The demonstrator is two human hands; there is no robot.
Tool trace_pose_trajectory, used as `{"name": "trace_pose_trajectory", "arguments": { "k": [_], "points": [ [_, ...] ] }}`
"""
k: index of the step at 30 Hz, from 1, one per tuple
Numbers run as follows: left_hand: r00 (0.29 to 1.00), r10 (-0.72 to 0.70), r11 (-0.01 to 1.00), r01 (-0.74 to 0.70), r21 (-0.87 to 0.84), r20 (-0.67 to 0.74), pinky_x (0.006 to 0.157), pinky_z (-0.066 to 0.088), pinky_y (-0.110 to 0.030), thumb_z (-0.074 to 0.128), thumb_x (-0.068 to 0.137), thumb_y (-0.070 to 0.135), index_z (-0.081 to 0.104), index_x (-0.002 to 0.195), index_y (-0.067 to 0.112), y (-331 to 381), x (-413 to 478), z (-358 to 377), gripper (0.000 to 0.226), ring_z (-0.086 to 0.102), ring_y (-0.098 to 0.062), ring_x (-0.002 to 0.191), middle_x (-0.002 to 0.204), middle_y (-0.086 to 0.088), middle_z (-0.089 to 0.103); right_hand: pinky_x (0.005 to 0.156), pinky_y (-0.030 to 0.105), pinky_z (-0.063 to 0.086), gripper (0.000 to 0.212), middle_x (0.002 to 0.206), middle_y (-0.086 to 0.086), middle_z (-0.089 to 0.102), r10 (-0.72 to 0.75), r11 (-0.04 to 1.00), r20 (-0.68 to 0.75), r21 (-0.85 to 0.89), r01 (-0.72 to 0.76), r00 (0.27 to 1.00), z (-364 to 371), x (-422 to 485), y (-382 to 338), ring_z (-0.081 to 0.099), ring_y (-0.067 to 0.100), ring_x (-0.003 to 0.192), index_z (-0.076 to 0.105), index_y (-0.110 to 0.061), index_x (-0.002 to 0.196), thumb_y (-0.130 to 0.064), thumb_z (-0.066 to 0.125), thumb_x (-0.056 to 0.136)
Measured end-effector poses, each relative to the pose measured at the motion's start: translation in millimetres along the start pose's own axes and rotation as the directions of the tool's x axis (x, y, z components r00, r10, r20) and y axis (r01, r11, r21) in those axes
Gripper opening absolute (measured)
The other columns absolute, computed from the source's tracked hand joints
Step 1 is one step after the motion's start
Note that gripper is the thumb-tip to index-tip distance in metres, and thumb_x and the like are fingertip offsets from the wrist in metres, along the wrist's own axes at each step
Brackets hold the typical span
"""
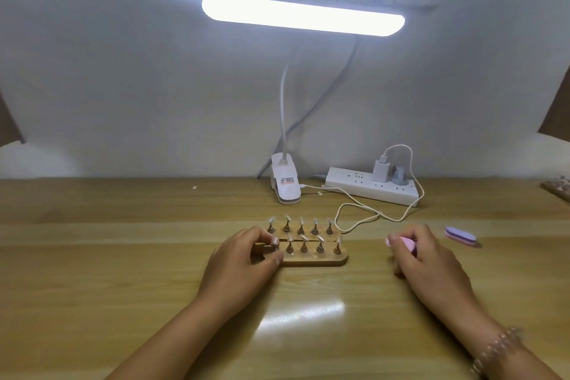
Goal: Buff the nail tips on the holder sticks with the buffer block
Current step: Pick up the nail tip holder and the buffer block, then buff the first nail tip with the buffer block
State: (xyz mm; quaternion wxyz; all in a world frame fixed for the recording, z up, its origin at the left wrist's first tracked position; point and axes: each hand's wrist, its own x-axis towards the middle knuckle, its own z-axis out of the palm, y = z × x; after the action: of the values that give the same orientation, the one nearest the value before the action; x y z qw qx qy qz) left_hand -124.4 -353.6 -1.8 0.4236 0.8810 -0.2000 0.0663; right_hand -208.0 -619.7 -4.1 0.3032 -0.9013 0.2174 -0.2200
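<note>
A wooden holder base (320, 261) lies on the table in front of me, with two rows of several small holder sticks (303, 248), each carrying a pale nail tip. My left hand (243, 262) is at the base's left end, its fingers pinching the front-left stick, which is mostly hidden by them. To the right of the base, my right hand (422, 259) grips a pink buffer block (404, 244), held just above the table and apart from the sticks. A second, purple buffer block (460, 236) lies further right on the table.
A white clip lamp (285, 183) stands behind the holder, its lit bar overhead. A white power strip (371, 188) with a charger lies at the back right, its white cable (357, 216) looping close behind the holder. Some items (558, 188) sit at the far right edge.
</note>
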Motion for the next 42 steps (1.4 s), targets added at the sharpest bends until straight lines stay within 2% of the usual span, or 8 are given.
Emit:
{"name": "trace_pose_trajectory", "arguments": {
  "k": [5, 10, 14, 20, 23, 30, 35, 42],
  "points": [
    [0.998, 0.014, 1.000, -0.015, -0.009, -0.058, 0.076, 0.049, -0.026, 0.074, 0.084, 0.031, 0.062, 0.080, 0.033, -4, 1, 2, 0.013, 0.061, 0.007, 0.085, 0.091, 0.023, 0.067, 0.074, 0.041, 0.046, 0.009, 0.082, -0.008, 0.064, -0.146, 0.988, -0.042, 0.040, 0.147, 0.988, 0, -4, -8, 0.059, 0.027, 0.083, 0.050, -0.034, 0.099, -0.039, 0.043, 0.098],
    [0.967, 0.213, 0.960, -0.180, 0.216, -0.140, 0.077, 0.048, -0.028, 0.069, 0.088, 0.027, 0.053, 0.078, 0.037, 3, -5, 3, 0.022, 0.055, 0.000, 0.093, 0.096, 0.020, 0.061, 0.084, 0.027, 0.046, 0.037, 0.114, -0.021, 0.058, -0.367, 0.919, 0.045, 0.173, 0.354, 0.929, 14, -23, -35, 0.054, -0.001, 0.105, 0.050, -0.046, 0.133, -0.044, 0.031, 0.102],
    [0.917, 0.360, 0.923, -0.324, 0.208, -0.170, 0.064, 0.046, -0.024, 0.069, 0.089, 0.027, 0.060, 0.086, 0.034, 13, -15, 3, 0.011, 0.057, -0.002, 0.077, 0.086, 0.021, 0.064, 0.070, 0.017, 0.046, 0.032, 0.102, -0.020, 0.060, -0.504, 0.832, 0.040, 0.292, 0.472, 0.863, 24, -40, -47, 0.060, 0.005, 0.086, 0.051, -0.043, 0.126, -0.033, 0.048, 0.097],
    [0.939, 0.335, 0.938, -0.325, -0.118, 0.080, 0.061, 0.050, -0.031, 0.058, 0.088, 0.039, 0.066, 0.099, 0.035, 23, -26, 19, 0.014, 0.063, -0.011, 0.072, 0.090, 0.023, 0.068, 0.047, 0.021, 0.043, 0.045, 0.077, -0.012, 0.066, -0.520, 0.817, 0.077, 0.336, 0.469, 0.851, 19, -49, -50, 0.059, 0.012, 0.047, 0.049, -0.032, 0.113, -0.061, 0.056, 0.078],
    [0.943, 0.293, 0.952, -0.272, -0.141, 0.159, 0.072, 0.052, -0.037, 0.055, 0.087, 0.033, 0.070, 0.101, 0.031, 18, -23, 17, 0.021, 0.064, -0.013, 0.077, 0.093, 0.019, 0.070, 0.048, 0.011, 0.034, 0.041, 0.078, -0.016, 0.066, -0.561, 0.809, 0.117, 0.288, 0.513, 0.820, 19, -52, -50, 0.058, 0.006, 0.046, 0.048, -0.034, 0.109, -0.060, 0.061, 0.079],
    [0.921, 0.282, 0.957, -0.253, -0.139, 0.270, 0.075, 0.051, -0.041, 0.058, 0.099, 0.021, 0.069, 0.101, 0.031, 15, -15, 13, 0.015, 0.063, -0.014, 0.082, 0.093, 0.016, 0.069, 0.051, 0.023, 0.043, 0.036, 0.087, -0.011, 0.070, -0.523, 0.839, 0.258, 0.326, 0.436, 0.812, 18, -52, -47, 0.057, 0.013, 0.050, 0.043, -0.036, 0.113, -0.032, 0.069, 0.088],
    [0.900, 0.329, 0.943, -0.300, -0.141, 0.287, 0.061, 0.038, -0.027, 0.064, 0.095, 0.024, 0.070, 0.096, 0.031, 12, -15, 17, 0.009, 0.049, -0.004, 0.061, 0.082, 0.023, 0.063, 0.048, 0.014, 0.034, 0.048, 0.072, -0.013, 0.071, -0.427, 0.865, 0.220, 0.381, 0.326, 0.877, 13, -48, -50, 0.052, 0.005, 0.045, 0.045, -0.026, 0.103, -0.055, 0.069, 0.073],
    [0.892, 0.331, 0.944, -0.310, -0.115, 0.309, 0.065, 0.040, -0.027, 0.059, 0.093, 0.032, 0.070, 0.102, 0.032, 10, -13, 20, 0.015, 0.052, -0.003, 0.070, 0.092, 0.022, 0.066, 0.051, 0.027, 0.041, 0.050, 0.065, -0.013, 0.066, -0.455, 0.869, 0.217, 0.321, 0.377, 0.864, 13, -47, -50, 0.057, 0.012, 0.051, 0.044, -0.027, 0.095, -0.064, 0.066, 0.070]
  ]
}}
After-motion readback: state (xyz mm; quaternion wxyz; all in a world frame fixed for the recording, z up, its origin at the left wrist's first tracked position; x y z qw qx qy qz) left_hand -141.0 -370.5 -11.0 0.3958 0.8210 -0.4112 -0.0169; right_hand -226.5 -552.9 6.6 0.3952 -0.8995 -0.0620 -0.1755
